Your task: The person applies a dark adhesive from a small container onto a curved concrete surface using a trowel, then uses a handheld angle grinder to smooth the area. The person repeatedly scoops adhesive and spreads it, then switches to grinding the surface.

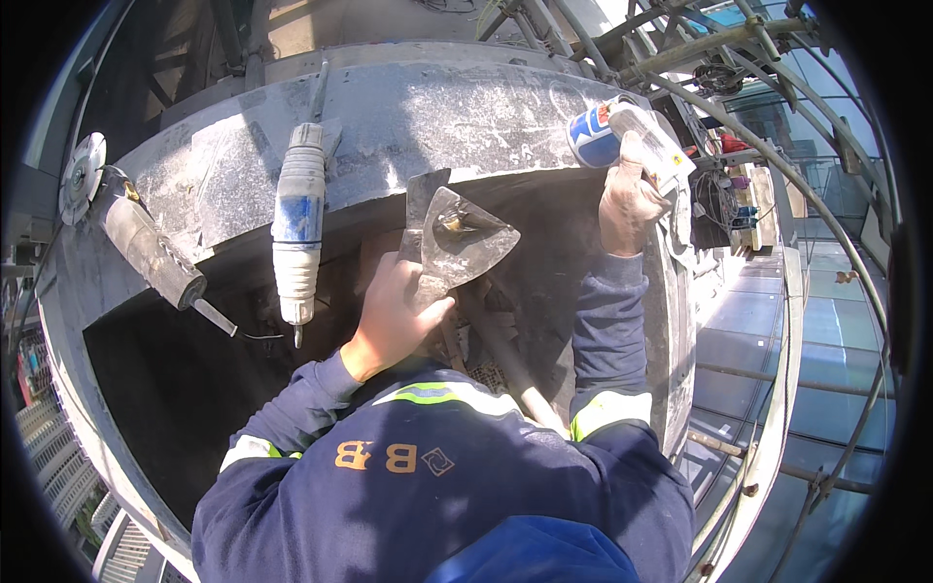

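My left hand [397,309] is closed around the handles of two grey-smeared blades, held together. One is a wide triangular putty knife [476,255] with a small brownish dab on its face; the other is a narrower scraper [416,206] behind it. At the right end of the ledge, my right hand [630,206] is closed on a pale, partly see-through bottle [649,141], tilted, with a red tip near its lower right end. Just left of it, a blue-and-white can [593,138] lies tilted on the ledge, close to my fingers. My fingers hide part of the bottle.
A dusty grey ledge [408,107] curves across in front of a dark recess. On it lie an angle grinder [146,238] at the left and a long white-and-blue power tool [297,223]. Scaffold poles [768,146] and glass panels [748,301] stand at the right.
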Motion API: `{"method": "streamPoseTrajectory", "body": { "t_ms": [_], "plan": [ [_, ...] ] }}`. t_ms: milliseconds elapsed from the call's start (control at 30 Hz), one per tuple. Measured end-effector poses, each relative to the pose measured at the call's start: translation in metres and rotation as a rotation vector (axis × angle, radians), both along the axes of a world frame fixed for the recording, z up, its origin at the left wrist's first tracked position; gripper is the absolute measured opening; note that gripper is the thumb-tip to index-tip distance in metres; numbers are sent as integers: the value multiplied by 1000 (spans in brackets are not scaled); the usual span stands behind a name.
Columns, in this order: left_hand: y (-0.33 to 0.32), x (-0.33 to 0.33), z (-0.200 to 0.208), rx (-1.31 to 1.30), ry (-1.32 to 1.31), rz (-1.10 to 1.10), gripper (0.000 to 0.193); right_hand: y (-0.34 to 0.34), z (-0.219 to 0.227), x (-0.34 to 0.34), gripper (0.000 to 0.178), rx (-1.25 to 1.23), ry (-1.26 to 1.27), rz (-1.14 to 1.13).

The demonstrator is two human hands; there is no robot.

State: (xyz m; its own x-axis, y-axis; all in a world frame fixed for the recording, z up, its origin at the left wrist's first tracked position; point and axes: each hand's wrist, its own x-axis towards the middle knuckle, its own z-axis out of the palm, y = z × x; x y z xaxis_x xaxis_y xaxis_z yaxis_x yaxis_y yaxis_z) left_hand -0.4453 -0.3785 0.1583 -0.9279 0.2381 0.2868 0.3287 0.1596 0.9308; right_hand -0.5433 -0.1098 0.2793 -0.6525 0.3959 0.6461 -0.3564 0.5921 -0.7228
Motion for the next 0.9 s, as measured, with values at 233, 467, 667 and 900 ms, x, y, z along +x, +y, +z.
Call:
{"method": "streamPoseTrajectory", "body": {
  "t_ms": [233,467,667,900],
  "plan": [
    [-4,-1,8,22,76,23,39,-4,21,-5,21,-50,-19,-78],
    [-4,0,6,54,75,-22,44,28,-57,-26,19,330,-31,-18],
    [3,-1,-5,8,62,-72,44,42,-33,-62,23,280,-156,28],
    [3,-4,0,-2,91,-63,39,49,-55,-113,25,-98,-760,-44]
  ]
}}
